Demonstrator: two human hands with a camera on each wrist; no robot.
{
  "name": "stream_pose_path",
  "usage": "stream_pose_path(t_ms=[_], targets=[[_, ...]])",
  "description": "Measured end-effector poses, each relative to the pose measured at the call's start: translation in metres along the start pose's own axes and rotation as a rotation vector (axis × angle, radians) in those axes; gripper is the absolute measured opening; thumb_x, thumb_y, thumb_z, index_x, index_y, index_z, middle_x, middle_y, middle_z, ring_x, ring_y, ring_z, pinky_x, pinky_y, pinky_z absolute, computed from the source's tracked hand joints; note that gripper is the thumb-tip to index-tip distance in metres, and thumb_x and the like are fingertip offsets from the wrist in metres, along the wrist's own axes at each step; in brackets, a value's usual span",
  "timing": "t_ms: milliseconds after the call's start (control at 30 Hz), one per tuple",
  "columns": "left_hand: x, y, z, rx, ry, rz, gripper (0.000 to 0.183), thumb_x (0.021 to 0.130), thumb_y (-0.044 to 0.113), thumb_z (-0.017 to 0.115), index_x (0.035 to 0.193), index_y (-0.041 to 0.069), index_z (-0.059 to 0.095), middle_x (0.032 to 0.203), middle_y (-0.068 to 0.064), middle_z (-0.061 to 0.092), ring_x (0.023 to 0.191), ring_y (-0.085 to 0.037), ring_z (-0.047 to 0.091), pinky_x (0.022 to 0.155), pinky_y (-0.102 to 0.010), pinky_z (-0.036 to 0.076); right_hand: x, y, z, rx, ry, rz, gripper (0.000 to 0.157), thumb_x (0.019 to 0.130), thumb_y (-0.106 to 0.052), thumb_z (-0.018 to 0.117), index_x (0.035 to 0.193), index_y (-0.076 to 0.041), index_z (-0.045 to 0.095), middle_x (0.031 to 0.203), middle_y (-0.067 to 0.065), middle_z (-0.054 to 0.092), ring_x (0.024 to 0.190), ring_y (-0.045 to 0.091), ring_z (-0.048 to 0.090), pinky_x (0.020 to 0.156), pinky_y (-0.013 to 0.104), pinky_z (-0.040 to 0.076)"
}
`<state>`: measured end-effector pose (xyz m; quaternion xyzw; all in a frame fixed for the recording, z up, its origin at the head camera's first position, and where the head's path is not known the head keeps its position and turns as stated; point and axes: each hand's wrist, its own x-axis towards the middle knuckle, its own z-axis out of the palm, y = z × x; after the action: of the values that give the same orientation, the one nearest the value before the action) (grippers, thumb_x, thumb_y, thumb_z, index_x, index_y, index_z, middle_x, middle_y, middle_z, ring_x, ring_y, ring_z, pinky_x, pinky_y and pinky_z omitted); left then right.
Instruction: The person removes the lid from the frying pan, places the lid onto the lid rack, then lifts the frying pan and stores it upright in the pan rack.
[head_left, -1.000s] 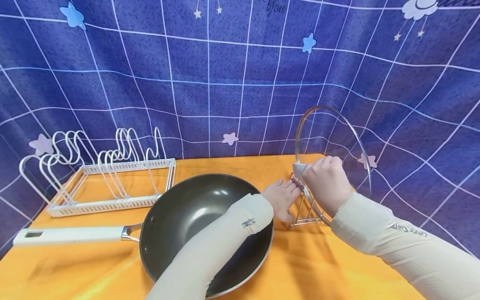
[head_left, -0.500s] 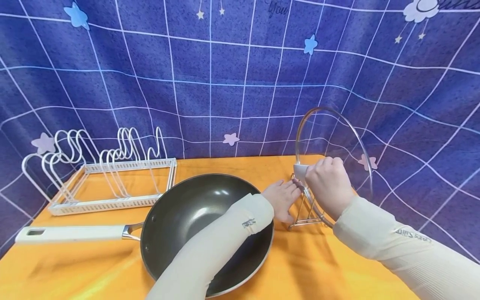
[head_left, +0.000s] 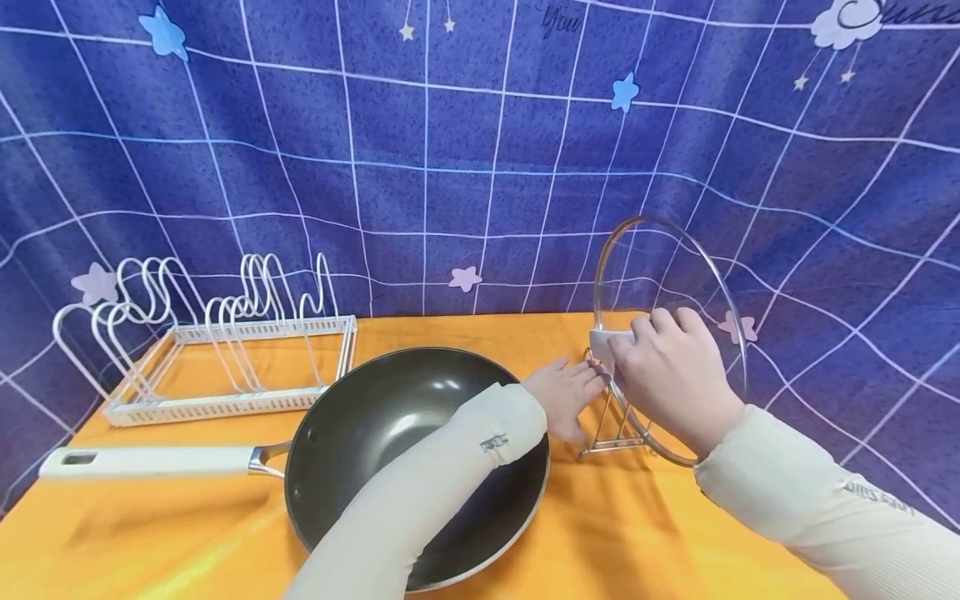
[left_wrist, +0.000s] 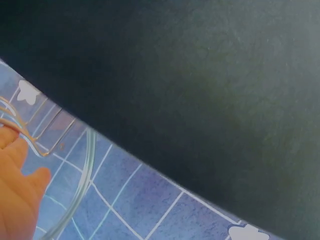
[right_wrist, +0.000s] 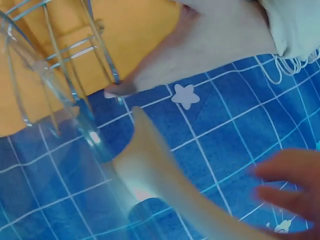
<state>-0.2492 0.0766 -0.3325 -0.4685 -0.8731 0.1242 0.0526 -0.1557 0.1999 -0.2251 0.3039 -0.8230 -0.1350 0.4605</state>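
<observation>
Head view: left hand (head_left: 561, 400) straight-fingered against the rack (head_left: 617, 444), right hand (head_left: 675, 375) loose by the handle (head_left: 604, 342), neither gripping, so check the lid (head_left: 660, 271) sits steady before letting go.

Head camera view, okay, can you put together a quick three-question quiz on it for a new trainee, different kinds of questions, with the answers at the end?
1. Multiple choice: what do the fingers of the left grip touch?
A) the white rack
B) the wire stand
C) the curtain

2. True or false: the glass lid stands on its edge rather than lying flat.

3. Fill in the blank: the white handle of the wok points toward the picture's ____ edge.

Key:
1. B
2. True
3. left
</observation>
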Motion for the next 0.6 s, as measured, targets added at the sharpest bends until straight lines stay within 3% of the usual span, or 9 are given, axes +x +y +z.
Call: stream_pose_path(t_ms=[100, 200, 433, 600], targets=[[-0.002, -0.002, -0.005, -0.005, -0.012, 0.004, 0.083, 0.079, 0.055, 0.063, 0.146, 0.018, 0.032, 0.153, 0.001, 0.031, 0.143, -0.016, 0.021, 0.114, -0.038, 0.020, -0.004, 0.003, -0.002, 0.074, 0.130, -0.074, 0.015, 0.077, -0.008, 0.050, 0.065, -0.001, 0.055, 0.058, 0.013, 0.052, 0.054, 0.033, 0.046, 0.055, 0.044, 0.037], [-0.011, -0.008, -0.009, 0.009, -0.038, -0.001, 0.079, 0.082, 0.053, 0.060, 0.147, 0.019, 0.031, 0.154, 0.002, 0.031, 0.144, -0.016, 0.019, 0.114, -0.039, 0.020, -0.007, -0.001, -0.003, 0.132, 0.208, -0.118, 0.023, 0.082, -0.011, 0.043, 0.070, -0.001, 0.059, 0.063, 0.013, 0.059, 0.061, 0.035, 0.052, 0.057, 0.046, 0.040], [-0.042, -0.025, -0.023, 0.051, -0.117, -0.008, 0.072, 0.088, 0.049, 0.057, 0.150, 0.023, 0.031, 0.155, 0.002, 0.030, 0.144, -0.017, 0.018, 0.116, -0.039, 0.015, -0.019, -0.022, -0.003, 0.181, 0.263, -0.171, 0.029, 0.090, -0.014, 0.042, 0.076, -0.003, 0.065, 0.070, 0.011, 0.063, 0.072, 0.036, 0.058, 0.065, 0.047, 0.046], [-0.064, -0.034, -0.032, 0.049, -0.158, -0.021, 0.065, 0.090, 0.049, 0.054, 0.146, 0.022, 0.039, 0.151, 0.001, 0.037, 0.143, -0.019, 0.024, 0.116, -0.039, 0.016, -0.036, -0.036, 0.013, 0.334, 0.402, -0.162, 0.031, 0.091, -0.014, 0.046, 0.070, -0.005, 0.067, 0.064, 0.004, 0.062, 0.057, 0.026, 0.053, 0.050, 0.038, 0.044]])
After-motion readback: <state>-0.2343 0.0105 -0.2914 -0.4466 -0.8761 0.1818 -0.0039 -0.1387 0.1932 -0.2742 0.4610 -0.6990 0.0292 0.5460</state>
